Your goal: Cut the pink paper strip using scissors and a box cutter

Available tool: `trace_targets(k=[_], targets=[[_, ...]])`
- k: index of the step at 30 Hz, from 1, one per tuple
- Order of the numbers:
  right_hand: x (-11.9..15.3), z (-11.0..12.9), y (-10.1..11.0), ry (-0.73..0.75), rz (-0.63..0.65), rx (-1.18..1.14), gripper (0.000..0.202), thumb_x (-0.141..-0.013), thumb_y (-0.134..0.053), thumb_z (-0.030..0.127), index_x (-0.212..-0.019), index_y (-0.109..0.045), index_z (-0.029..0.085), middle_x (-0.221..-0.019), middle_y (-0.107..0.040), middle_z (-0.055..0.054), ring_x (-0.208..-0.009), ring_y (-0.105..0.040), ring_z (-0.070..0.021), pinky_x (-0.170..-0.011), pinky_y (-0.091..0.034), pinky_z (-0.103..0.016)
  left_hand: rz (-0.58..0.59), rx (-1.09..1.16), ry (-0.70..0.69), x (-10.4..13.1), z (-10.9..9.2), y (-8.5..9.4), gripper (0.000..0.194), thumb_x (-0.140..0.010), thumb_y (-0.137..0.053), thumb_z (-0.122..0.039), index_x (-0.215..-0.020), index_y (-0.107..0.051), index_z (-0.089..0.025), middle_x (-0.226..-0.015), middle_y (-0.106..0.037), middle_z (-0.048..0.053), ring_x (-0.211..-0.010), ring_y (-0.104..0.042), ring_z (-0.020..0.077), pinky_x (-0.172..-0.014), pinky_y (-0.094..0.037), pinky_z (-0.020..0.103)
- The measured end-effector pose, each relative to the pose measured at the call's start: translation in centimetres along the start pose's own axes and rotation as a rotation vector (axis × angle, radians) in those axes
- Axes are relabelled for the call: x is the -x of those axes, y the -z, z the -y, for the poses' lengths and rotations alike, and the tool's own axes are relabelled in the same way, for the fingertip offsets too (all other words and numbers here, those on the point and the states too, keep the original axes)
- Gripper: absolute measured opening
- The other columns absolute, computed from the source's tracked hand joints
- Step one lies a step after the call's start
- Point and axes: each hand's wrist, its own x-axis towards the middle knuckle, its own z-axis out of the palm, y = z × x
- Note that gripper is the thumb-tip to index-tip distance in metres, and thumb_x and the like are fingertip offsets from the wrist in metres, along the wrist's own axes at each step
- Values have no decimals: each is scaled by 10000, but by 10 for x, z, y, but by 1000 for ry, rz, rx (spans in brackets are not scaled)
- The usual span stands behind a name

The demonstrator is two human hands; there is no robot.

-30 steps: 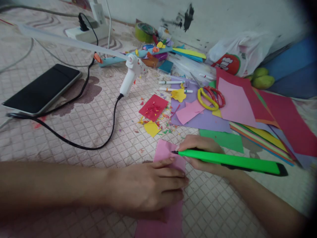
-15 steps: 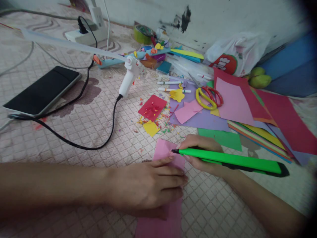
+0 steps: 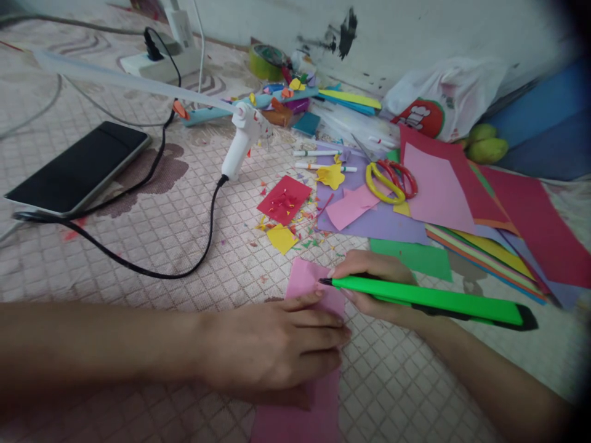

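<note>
My left hand (image 3: 281, 344) lies flat across a long strip of pink paper (image 3: 314, 409), its fingers stretched out and pressing on the sheet. Between the thumb and fingers of my right hand (image 3: 376, 271) is a thick green pen (image 3: 434, 295) with black ends. Its dark tip is over the upper part of the strip, by the paper's right edge; whether it touches the paper I cannot tell. The pen's body slants back to the right, above my wrist. Just beyond the strip are a yellow paper square (image 3: 281, 239) and a red paper square (image 3: 284, 200) bearing small scraps.
A white glue gun (image 3: 237, 144) stands further off, its black cord curling past a dark tablet (image 3: 80, 166). Scissors (image 3: 385, 183) with yellow and red handles rest on purple paper (image 3: 369, 224). Coloured sheets (image 3: 535, 221) spread at right; a plastic bag (image 3: 450, 98) leans near the wall.
</note>
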Motion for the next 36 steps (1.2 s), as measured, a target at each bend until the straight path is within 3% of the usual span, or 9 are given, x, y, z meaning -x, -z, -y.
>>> trace_targets(k=[5, 8, 10, 12, 15, 22, 27, 36], targets=[[1, -1, 0, 8, 9, 12, 246, -735, -579, 44, -884, -611, 237, -758, -666, 29, -664, -600, -97, -591, -465, -222, -11, 15, -14, -1, 0, 0, 406, -941, -464, -333, -1233, -549, -64, -1403, -478, 132, -1314, -405, 250, -1157, -272, 389], [2, -3, 0, 4, 24, 1, 232, -755, -575, 65, -897, -618, 243, -762, -669, 25, -662, -604, -104, -585, -467, -229, -107, 65, 9, -1, -3, 6, 293, -952, -458, -295, -1095, -620, -96, -1276, -593, 111, -1224, -496, 216, -1124, -326, 344], [2, -3, 0, 1, 14, -19, 228, -764, -581, 79, -906, -630, 250, -754, -665, 23, -652, -601, -109, -575, -466, -233, -233, 117, 127, -1, -3, 12, 193, -941, -485, -249, -940, -646, -143, -1057, -687, 71, -1051, -583, 184, -1030, -411, 324], [3, -3, 2, -33, 16, -56, 229, -773, -590, 99, -932, -640, 256, -760, -662, 17, -659, -602, -120, -570, -469, -242, -355, 170, 313, -1, -1, 18, 142, -916, -525, -220, -833, -627, -166, -850, -682, 34, -869, -596, 159, -882, -469, 315], [5, -2, 7, -116, 25, -102, 207, -805, -589, 148, -976, -638, 254, -813, -669, -4, -696, -614, -135, -587, -487, -253, -433, 190, 533, -2, 8, 21, 90, -872, -587, -242, -832, -611, -165, -832, -641, 32, -836, -560, 164, -786, -463, 314], [9, -2, 14, -156, -14, -105, 180, -805, -611, 190, -972, -647, 246, -854, -675, -8, -732, -621, -139, -622, -500, -255, -306, 25, 603, -8, 18, 12, 356, -802, -676, -404, -1083, -618, -195, -1132, -586, 66, -1052, -488, 251, -919, -384, 425], [11, -8, 13, -103, 56, -147, 166, -807, -622, 220, -968, -656, 238, -818, -653, -3, -692, -592, -129, -589, -470, -252, -261, 59, 622, -8, 17, 16, 352, -771, -708, -323, -1091, -623, -199, -1140, -569, 60, -1067, -473, 246, -938, -361, 416], [4, -11, 8, -23, 118, -96, 228, -779, -604, 118, -961, -648, 250, -805, -653, 15, -672, -579, -113, -605, -464, -240, -296, 43, 672, -16, 22, 15, 231, -779, -696, -345, -953, -655, -198, -1038, -583, 47, -1022, -481, 237, -897, -354, 406]])
